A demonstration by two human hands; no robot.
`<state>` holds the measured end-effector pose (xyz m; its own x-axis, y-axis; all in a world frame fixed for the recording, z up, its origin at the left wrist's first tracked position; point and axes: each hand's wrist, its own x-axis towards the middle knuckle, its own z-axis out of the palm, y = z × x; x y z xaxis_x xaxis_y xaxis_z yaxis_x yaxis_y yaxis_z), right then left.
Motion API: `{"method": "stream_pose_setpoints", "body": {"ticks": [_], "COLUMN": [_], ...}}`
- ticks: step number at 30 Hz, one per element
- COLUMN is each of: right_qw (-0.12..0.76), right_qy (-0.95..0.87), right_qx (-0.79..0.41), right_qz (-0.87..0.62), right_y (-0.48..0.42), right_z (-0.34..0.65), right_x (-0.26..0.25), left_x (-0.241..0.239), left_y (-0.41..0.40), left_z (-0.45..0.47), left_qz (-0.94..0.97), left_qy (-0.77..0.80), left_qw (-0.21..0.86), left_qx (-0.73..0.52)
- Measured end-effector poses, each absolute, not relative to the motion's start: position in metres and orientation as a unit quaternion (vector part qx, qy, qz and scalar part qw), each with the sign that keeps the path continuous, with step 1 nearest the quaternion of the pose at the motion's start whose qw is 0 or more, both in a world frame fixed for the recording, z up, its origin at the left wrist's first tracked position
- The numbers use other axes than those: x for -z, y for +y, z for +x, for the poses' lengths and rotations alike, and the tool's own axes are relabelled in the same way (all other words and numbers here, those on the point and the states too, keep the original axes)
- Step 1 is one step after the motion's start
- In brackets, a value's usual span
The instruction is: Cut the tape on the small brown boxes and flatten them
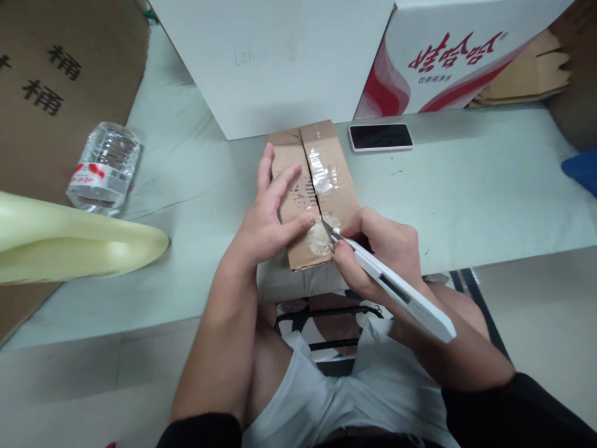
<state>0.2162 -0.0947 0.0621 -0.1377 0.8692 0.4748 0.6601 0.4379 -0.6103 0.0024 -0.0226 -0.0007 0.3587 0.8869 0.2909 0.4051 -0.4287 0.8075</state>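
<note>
A small brown cardboard box [339, 168] lies on the pale green table cover, with a dark seam along its middle and clear tape across the top. My left hand [265, 224] rests on the box's left side, fingers spread and thumb near the seam. In my right hand [389, 246] is a white utility knife [410, 300], held closed between thumb and fingers. Its blade tip touches the box at the seam, close to a patch of tape at the near end. Part of the knife's front is covered by my fingertips.
Behind the box stand large white cartons [289, 68], with a phone [380, 137] lying before them. To the left are a clear water bottle [105, 168], a yellow curved object [84, 239] and a big brown carton [60, 137]. The table's front edge runs just before my lap.
</note>
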Motion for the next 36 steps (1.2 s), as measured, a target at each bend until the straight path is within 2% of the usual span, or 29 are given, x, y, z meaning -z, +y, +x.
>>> {"method": "stream_pose_setpoints", "body": {"ticks": [36], "right_qw": [0.421], "right_qy": [-0.759], "right_qx": [-0.162], "right_qz": [-0.47], "right_y": [-0.098], "right_z": [0.225], "right_x": [-0.073], "left_x": [-0.004], "left_y": [-0.024], "left_z": [0.002], "left_qz": [0.743], "left_qy": [0.433], "left_qw": [0.351], "left_qx": [-0.37]}}
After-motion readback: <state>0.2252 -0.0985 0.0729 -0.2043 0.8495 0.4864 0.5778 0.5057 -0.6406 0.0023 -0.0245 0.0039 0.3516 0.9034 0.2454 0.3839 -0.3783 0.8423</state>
